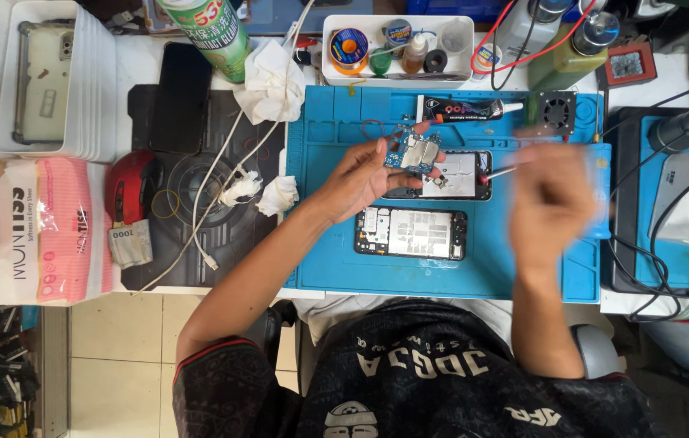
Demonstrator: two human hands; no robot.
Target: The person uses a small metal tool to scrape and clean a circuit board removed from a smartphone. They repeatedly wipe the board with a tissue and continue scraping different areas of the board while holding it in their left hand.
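My left hand holds a small blue circuit board by its edge, lifted over the blue work mat. My right hand is blurred by motion and grips a thin tool with a red tip that points toward the board. Under the board lies an opened phone frame. A second opened phone body lies flat on the mat just in front of it.
A black glue tube and a small fan lie at the mat's far edge. A white tray of small supplies sits behind. Crumpled tissues, a white cable, a green spray can and a dark phone are left.
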